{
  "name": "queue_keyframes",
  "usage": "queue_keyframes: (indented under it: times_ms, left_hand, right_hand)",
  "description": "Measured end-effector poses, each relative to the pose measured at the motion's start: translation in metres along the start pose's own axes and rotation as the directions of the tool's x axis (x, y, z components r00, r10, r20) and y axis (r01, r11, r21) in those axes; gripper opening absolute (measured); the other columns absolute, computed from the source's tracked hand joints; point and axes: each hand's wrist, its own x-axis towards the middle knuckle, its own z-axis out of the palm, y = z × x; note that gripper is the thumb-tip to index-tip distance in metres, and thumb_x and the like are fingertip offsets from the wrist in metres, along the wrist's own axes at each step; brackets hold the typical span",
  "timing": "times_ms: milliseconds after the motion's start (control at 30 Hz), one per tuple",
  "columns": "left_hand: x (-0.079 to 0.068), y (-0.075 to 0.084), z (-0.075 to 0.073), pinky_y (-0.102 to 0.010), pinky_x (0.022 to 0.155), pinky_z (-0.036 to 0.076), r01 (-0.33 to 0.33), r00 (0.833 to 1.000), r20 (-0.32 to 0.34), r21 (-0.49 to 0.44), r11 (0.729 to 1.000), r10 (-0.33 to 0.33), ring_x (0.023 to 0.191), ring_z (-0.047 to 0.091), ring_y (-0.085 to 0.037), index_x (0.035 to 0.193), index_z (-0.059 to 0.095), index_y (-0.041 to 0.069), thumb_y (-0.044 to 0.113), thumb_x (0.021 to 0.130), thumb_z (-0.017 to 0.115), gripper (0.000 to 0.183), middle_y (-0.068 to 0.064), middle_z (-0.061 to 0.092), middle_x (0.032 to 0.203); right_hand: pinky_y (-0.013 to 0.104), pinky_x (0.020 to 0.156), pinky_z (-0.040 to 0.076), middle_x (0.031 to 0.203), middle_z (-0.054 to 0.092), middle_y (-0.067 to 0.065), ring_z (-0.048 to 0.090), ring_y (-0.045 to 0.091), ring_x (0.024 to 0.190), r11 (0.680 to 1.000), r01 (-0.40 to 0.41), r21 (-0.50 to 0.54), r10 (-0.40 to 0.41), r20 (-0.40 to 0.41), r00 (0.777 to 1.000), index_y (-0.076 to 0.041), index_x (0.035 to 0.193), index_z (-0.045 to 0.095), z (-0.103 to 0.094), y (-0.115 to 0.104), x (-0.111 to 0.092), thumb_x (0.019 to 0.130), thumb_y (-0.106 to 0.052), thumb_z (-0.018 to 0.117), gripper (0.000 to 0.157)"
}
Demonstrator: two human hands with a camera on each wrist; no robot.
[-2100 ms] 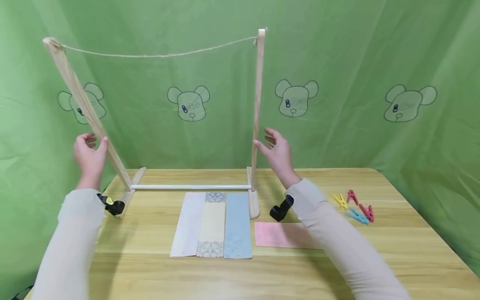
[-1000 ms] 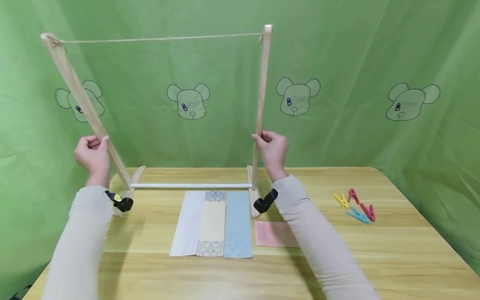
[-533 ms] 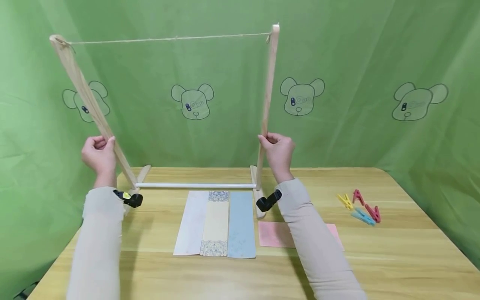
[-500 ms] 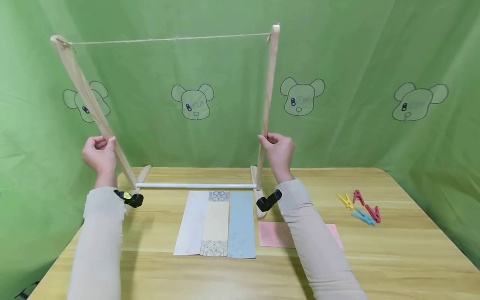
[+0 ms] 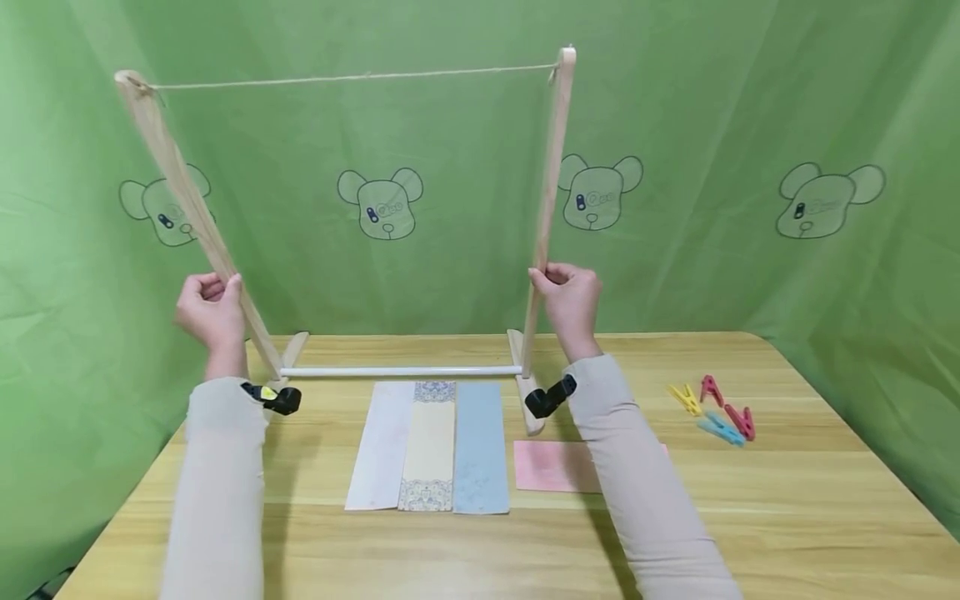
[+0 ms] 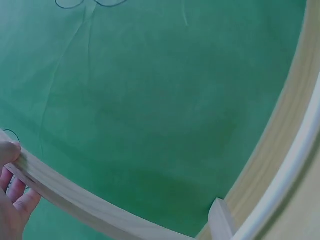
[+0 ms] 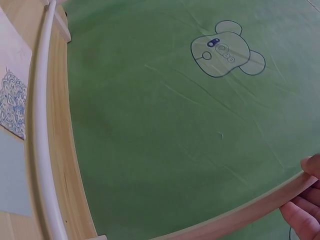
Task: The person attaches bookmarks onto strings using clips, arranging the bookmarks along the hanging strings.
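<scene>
A wooden drying rack stands on two flat feet, with a slack-free string (image 5: 360, 77) tied between its post tops and a white rod (image 5: 401, 372) low down. My left hand (image 5: 213, 312) pinches the left post (image 5: 180, 183) between thumb and fingers, below its middle; this grip also shows at the left edge of the left wrist view. The right post (image 5: 553, 167) is held the same way by my right hand (image 5: 572, 302). In the right wrist view, the right thumb (image 7: 311, 165) lies over the post and the fingers are curled under it.
In front of the rod lie a white strip (image 5: 378, 446), a patterned cream strip (image 5: 429, 442) and a blue strip (image 5: 480, 450). My right sleeve partly covers a pink strip (image 5: 551, 467). Yellow (image 5: 686, 400), blue (image 5: 722, 429) and two red clothespins (image 5: 711, 389) lie at right. A green curtain (image 5: 465, 283) hangs behind.
Both hands have closed from loose fingers onto the posts. The sagging string has pulled straight as the right post shifted outward, and the whole rack has since slid right across the table.
</scene>
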Motion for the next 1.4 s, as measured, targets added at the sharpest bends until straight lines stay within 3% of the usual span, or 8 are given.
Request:
queue_keyframes:
  times_ms: [200, 433, 800, 1100, 1267, 1400]
  left_hand:
    - [-0.012, 0.001, 0.006, -0.015, 0.074, 0.051, -0.049, 0.999, 0.009, 0.036, 0.998, 0.049, 0.075, 0.056, -0.002, 0.084, 0.063, 0.017, 0.007, 0.08, 0.073, 0.014, 0.012, 0.059, 0.079]
    - [-0.023, 0.0, 0.013, -0.014, 0.072, 0.051, -0.129, 0.991, 0.043, 0.103, 0.986, 0.125, 0.073, 0.055, 0.0, 0.089, 0.064, 0.009, 0.01, 0.081, 0.073, 0.012, 0.013, 0.056, 0.078]
    - [-0.041, -0.003, 0.032, -0.014, 0.07, 0.051, -0.163, 0.985, 0.07, 0.073, 0.984, 0.158, 0.069, 0.054, 0.0, 0.086, 0.063, 0.007, 0.009, 0.08, 0.074, 0.014, 0.011, 0.055, 0.076]
    - [-0.054, 0.002, 0.045, -0.015, 0.07, 0.051, -0.164, 0.982, 0.107, 0.084, 0.983, 0.155, 0.07, 0.054, -0.001, 0.094, 0.063, -0.001, 0.01, 0.081, 0.073, 0.02, 0.009, 0.055, 0.077]
    - [-0.065, 0.003, 0.055, -0.016, 0.071, 0.052, -0.181, 0.976, 0.139, 0.077, 0.981, 0.169, 0.071, 0.054, -0.002, 0.096, 0.062, -0.004, 0.01, 0.082, 0.072, 0.023, 0.002, 0.059, 0.081]
    - [-0.072, 0.004, 0.062, -0.016, 0.07, 0.053, -0.199, 0.971, 0.155, 0.08, 0.977, 0.185, 0.07, 0.055, -0.003, 0.096, 0.063, -0.005, 0.01, 0.082, 0.072, 0.023, -0.006, 0.063, 0.085]
  right_hand:
    - [0.022, 0.07, 0.056, 0.095, 0.07, 0.018, 0.068, 0.018, 0.08, 0.999, 0.014, -0.029, -0.015, -0.021, 1.0, 0.001, 0.099, 0.071, -0.013, 0.007, 0.005, 0.081, -0.015, 0.075, 0.024]
    - [0.016, 0.066, 0.054, 0.095, 0.07, 0.02, 0.061, -0.002, 0.066, 0.999, -0.004, -0.053, 0.002, -0.037, 0.999, 0.002, 0.098, 0.072, -0.032, 0.012, 0.011, 0.08, -0.017, 0.075, 0.026]
    - [0.017, 0.07, 0.055, 0.1, 0.068, 0.021, 0.061, -0.001, 0.067, 0.993, -0.114, 0.032, 0.116, -0.062, 0.991, 0.004, 0.103, 0.069, -0.057, 0.019, 0.017, 0.079, -0.015, 0.076, 0.031]
    - [0.015, 0.066, 0.054, 0.081, 0.072, 0.004, 0.062, -0.001, 0.063, 0.986, -0.135, 0.096, 0.146, -0.113, 0.983, 0.005, 0.1, 0.069, -0.074, 0.023, 0.027, 0.076, -0.012, 0.079, 0.031]
    - [0.014, 0.066, 0.054, 0.065, 0.066, -0.015, 0.063, -0.002, 0.062, 0.983, -0.149, 0.102, 0.162, -0.122, 0.979, 0.002, 0.1, 0.07, -0.088, 0.027, 0.03, 0.076, -0.013, 0.079, 0.029]
    - [0.013, 0.066, 0.054, 0.059, 0.061, -0.022, 0.063, -0.002, 0.063, 0.979, -0.171, 0.109, 0.182, -0.104, 0.978, -0.001, 0.099, 0.071, -0.1, 0.03, 0.033, 0.076, -0.014, 0.079, 0.027]
